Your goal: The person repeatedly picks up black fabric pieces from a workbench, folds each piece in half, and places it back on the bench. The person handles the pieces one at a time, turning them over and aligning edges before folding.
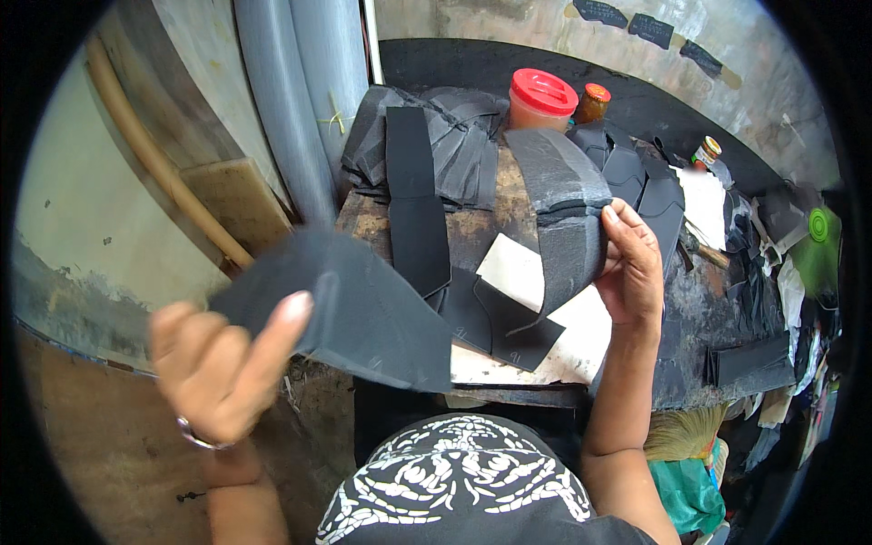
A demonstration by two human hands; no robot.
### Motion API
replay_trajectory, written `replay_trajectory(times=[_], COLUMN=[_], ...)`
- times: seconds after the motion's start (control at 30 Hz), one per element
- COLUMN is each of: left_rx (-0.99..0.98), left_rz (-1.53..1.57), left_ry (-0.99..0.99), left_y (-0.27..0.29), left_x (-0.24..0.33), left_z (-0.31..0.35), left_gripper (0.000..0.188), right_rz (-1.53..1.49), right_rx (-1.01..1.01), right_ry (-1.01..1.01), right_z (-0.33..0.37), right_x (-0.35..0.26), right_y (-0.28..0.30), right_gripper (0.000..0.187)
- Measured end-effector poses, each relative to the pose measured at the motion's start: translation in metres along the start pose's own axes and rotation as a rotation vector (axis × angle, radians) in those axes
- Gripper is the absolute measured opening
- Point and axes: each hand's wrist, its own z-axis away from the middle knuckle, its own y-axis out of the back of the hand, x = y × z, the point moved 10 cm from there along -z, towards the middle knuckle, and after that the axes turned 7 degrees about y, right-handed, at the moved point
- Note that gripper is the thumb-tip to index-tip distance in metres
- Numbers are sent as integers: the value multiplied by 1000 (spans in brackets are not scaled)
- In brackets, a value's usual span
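The left hand [222, 368], at the lower left of the frame, is pinched on a flat dark grey sheet [350, 304] that looks soft and thin and bends a little as it sticks out toward the middle. The right hand [629, 268], right of the middle, is wrapped around a stack [563, 213] of grey cut pieces that curve over like an arch above the bench [490, 232]. More black pieces [427, 154] lie in the upper middle, beside a jar [540, 100] with a red lid.
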Motion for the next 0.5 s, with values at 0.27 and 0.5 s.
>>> replay_trajectory(times=[0.27, 0.5], left_rx=[22, 319], left_rz=[-273, 362], left_ry=[98, 611], left_y=[8, 25], left_x=[-70, -111], left_z=[14, 58], left_gripper=[39, 29], right_rz=[-41, -15], right_rx=[22, 59], right_ry=[129, 185], right_z=[15, 21], right_x=[-10, -16], right_y=[-5, -2], right_gripper=[16, 14])
